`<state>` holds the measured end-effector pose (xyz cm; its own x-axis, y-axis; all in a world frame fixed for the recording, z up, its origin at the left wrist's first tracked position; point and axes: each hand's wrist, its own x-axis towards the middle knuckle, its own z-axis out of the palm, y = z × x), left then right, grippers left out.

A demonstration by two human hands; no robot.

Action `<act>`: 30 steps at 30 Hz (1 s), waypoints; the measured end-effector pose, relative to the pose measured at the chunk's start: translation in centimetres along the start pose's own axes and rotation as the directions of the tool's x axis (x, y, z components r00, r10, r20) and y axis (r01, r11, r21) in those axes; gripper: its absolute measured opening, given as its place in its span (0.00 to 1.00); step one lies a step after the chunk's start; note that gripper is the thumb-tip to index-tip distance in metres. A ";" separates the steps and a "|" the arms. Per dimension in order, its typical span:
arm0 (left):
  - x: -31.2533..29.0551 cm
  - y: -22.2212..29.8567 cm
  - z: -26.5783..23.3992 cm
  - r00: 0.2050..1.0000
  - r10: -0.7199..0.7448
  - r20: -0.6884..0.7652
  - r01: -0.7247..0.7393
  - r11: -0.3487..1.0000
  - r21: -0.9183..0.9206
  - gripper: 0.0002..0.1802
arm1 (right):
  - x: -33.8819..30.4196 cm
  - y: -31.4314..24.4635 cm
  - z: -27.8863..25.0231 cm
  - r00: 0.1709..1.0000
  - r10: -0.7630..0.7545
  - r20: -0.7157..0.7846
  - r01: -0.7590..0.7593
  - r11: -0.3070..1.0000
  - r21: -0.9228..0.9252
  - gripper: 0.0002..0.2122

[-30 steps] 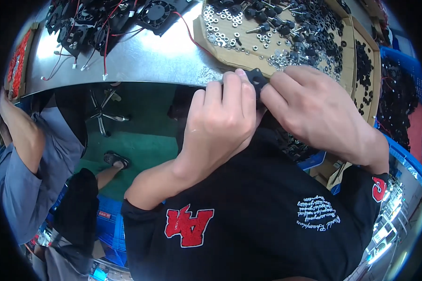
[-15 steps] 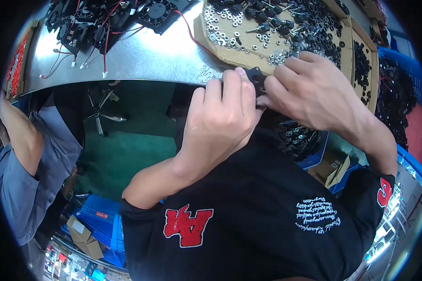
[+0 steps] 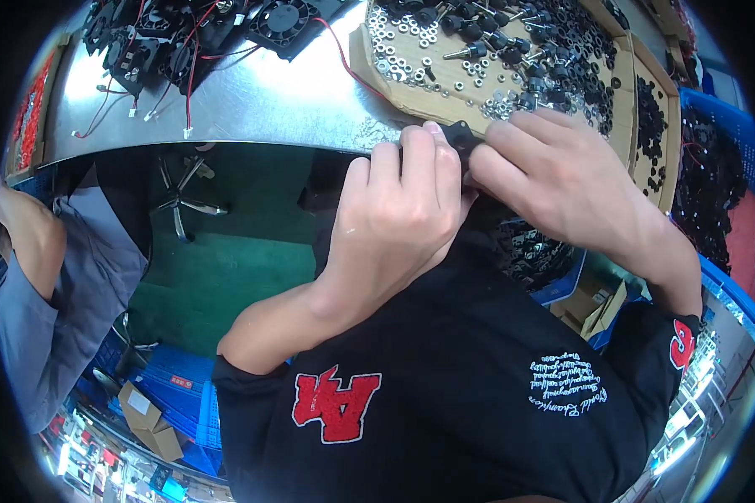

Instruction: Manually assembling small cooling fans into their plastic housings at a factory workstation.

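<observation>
A small black part with a lobed edge (image 3: 459, 137) shows between my two hands, just off the front edge of the metal table (image 3: 252, 117). My left hand (image 3: 398, 189) is closed around its left side, fingers curled over it. On its other side, my right hand (image 3: 545, 172) has its thumb and fingers bent in against the part; whatever the fingertips pinch is hidden. Most of the part is covered by my hands. Just beyond sits a cardboard tray (image 3: 436, 102) holding loose nuts (image 3: 403, 67) and black knobs with threaded studs (image 3: 470, 52).
Black fans (image 3: 282, 21) with red and black wires lie at the table's far left. A narrower tray of small black pieces (image 3: 648, 126) and a blue crate (image 3: 726, 126) stand to the right. At the left is another person's arm (image 3: 33, 239), with a wheeled chair base (image 3: 180, 201) below.
My right hand has shifted slightly and its fingers have turned around the part. My left hand stays nearly in place. The other person's arm has moved a little left.
</observation>
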<state>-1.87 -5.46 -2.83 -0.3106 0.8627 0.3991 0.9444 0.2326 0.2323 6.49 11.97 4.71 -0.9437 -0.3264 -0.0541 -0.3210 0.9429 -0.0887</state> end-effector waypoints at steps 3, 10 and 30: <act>0.0 0.1 -1.0 0.994 -0.025 0.107 0.029 0.999 -0.037 0.34 | -0.2 -0.2 0.2 0.998 0.051 -0.041 -0.043 0.985 0.169 0.07; 0.0 -0.2 -0.1 1.000 -0.007 0.013 0.007 1.000 -0.014 0.23 | 0.3 -0.2 -0.3 0.995 0.094 -0.015 -0.086 0.953 0.289 0.09; 0.1 -0.4 -0.1 1.000 -0.007 0.007 0.007 1.000 -0.029 0.26 | -0.1 -0.6 -0.4 0.986 0.166 -0.031 -0.152 0.950 0.274 0.12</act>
<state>-2.23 -5.54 -2.80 -0.3162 0.8643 0.3913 0.9388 0.2255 0.2604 6.77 11.50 5.19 -0.9860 -0.1627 -0.0371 -0.1399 0.9268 -0.3484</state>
